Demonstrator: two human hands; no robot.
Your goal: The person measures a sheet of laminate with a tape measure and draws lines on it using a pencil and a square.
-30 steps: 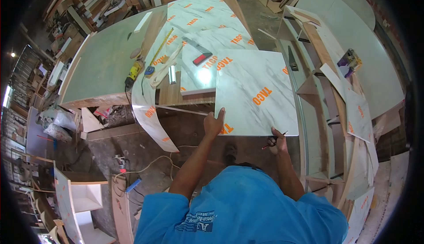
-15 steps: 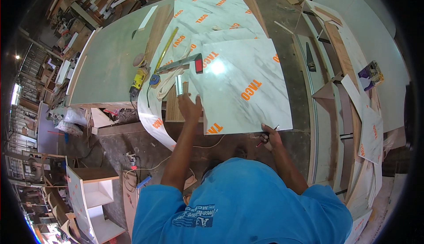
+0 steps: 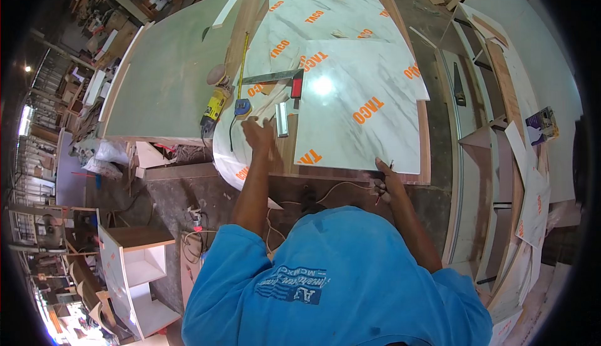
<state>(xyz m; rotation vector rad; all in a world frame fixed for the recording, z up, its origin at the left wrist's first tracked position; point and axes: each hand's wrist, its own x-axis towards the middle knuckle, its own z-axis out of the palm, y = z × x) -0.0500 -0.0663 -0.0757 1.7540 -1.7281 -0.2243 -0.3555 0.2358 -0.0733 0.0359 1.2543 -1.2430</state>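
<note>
One rectangular panel (image 3: 360,124), glossy, white with grey marble veining, lying over brown wood-grain board (image 3: 425,152) and a marble-patterned sheet (image 3: 325,5). Right hand (image 3: 389,181): thumb at the panel's near edge, fingers curled round a slim dark pencil (image 3: 377,200). Left hand (image 3: 258,136): bare, thumb and fingers parted, just beside a rounded blue tape measure (image 3: 241,107). Adjacent: oblong shiny metal piece (image 3: 282,121); steel square (image 3: 272,77), flat-bladed, red-marked stock; yellow cylindrical power tool (image 3: 216,104).
</note>
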